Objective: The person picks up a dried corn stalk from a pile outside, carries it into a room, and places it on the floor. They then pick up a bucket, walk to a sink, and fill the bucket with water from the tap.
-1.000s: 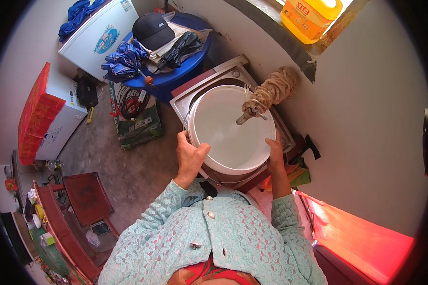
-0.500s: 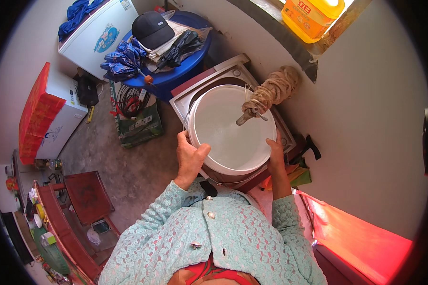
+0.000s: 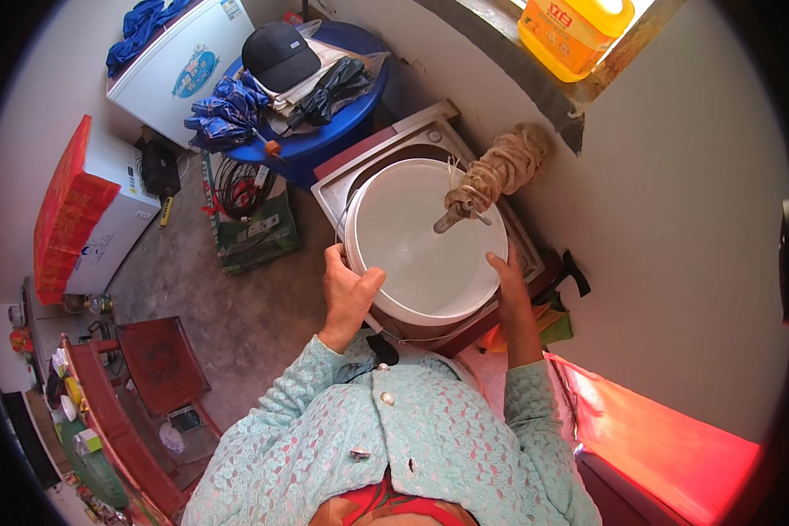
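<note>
A round white bucket [image 3: 416, 317] stands over the metal sink [image 3: 403, 140], below a tap [image 3: 458, 213] wrapped in tan cloth [image 3: 510, 167]. The pale inside looks like it holds cloudy water, but how deep I cannot tell. My left hand [image 3: 349, 289] grips the near left side, its thumb at the rim. On the right side my right hand [image 3: 511, 294] is closed against the bucket, thumb up by the rim; its other fingers are mostly hidden. The thin wire handle hangs down around the bucket's near side.
Behind the sink stands a blue tub [image 3: 359, 131] topped with a black cap [image 3: 280, 54] and folded umbrellas [image 3: 228, 110]. A yellow jug [image 3: 570, 39] sits on the window ledge. Left are white appliances [image 3: 114, 206], a green sack [image 3: 254, 232] with cable, and a red wooden chair [image 3: 162, 364].
The bucket has shifted very slightly left under the tap, with both hands still on it. My right thumb sits a little farther left on the rim.
</note>
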Motion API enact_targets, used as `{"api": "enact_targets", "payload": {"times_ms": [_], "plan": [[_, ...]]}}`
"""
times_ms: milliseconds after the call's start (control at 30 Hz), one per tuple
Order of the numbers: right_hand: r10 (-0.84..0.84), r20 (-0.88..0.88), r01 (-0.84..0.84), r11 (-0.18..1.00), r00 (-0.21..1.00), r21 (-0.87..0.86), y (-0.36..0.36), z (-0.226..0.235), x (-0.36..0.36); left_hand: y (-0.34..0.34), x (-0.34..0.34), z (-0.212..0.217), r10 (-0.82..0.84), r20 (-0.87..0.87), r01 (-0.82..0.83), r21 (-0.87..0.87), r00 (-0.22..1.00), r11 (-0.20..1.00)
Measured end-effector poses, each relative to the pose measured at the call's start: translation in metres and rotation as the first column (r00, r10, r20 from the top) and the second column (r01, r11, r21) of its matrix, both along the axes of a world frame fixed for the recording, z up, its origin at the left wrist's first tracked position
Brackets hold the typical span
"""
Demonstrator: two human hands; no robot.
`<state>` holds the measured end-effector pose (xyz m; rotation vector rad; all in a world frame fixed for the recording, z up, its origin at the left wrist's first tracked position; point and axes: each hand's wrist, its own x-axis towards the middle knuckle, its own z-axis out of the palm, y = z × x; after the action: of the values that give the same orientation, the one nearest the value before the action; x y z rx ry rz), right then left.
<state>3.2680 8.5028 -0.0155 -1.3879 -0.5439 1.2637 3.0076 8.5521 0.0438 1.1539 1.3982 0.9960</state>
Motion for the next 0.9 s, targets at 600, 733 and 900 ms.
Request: {"api": "enact_targets", "payload": {"times_ms": [600, 733, 900], "plan": [[0.180, 0.060, -0.173, 0.980, 0.982, -0.097, 0.042, -0.017, 0.033, 0.000, -0.001, 0.003, 0.017, -0.156, -0.013, 0.023, 0.988, 1.000], [0.162, 0.056, -0.157, 0.984, 0.985, -0.089, 0.040, -0.009, 0.027, -0.001, 0.000, 0.008, 0.002, -0.223, 0.009, 0.049, 0.975, 0.999], [0.156, 0.030, -0.153, 0.985, 0.987, -0.076, 0.037, -0.012, 0.030, -0.003, -0.005, 0.006, -0.003, -0.198, 0.015, 0.060, 0.980, 0.998]]}}
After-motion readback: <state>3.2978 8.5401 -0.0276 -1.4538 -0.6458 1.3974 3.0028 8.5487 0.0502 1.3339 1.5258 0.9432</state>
